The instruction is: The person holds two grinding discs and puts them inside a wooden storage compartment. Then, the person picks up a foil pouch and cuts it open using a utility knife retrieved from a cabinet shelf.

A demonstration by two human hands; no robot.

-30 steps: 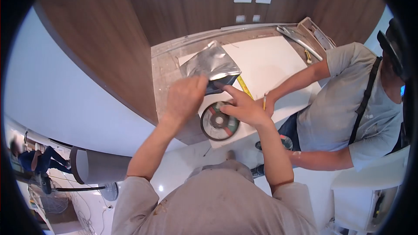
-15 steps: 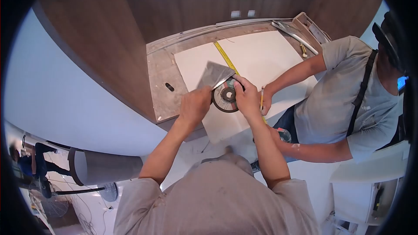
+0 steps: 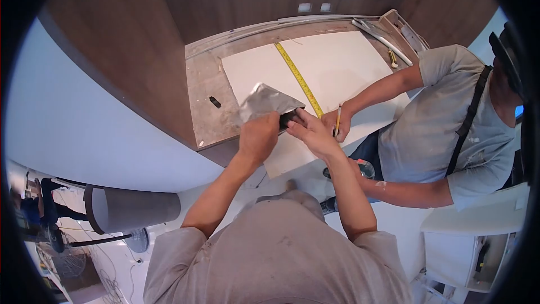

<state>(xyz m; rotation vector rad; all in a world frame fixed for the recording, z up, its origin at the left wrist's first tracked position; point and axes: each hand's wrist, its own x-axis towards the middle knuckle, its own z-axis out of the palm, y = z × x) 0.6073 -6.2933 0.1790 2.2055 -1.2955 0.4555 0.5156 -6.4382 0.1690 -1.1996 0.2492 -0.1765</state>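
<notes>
My left hand (image 3: 259, 138) is closed around the edge of a crumpled silvery-grey pouch (image 3: 267, 102). At the pouch's near side, my right hand (image 3: 316, 136) has its thumb and fingers on a dark grinding disc (image 3: 287, 119). Most of the disc is hidden by the fingers and the pouch, and its labelled face does not show. Both hands are above a large white board (image 3: 349, 59). A yellow tape measure blade (image 3: 295, 73) lies across that board, just beyond my right hand.
On the right, a co-worker's hand (image 3: 338, 121) holds a pencil (image 3: 338, 119) at the board; the other is by a round tool (image 3: 365, 169). A small black object (image 3: 215, 102) lies on the worktop (image 3: 202, 81). A yellow cutter (image 3: 392, 58) and wooden box (image 3: 402, 31) are at the back right.
The disc has tilted, so its labelled face has gone from sight, and the pouch has turned with its shiny side showing. The co-worker's pencil hand has moved left, towards the tape blade.
</notes>
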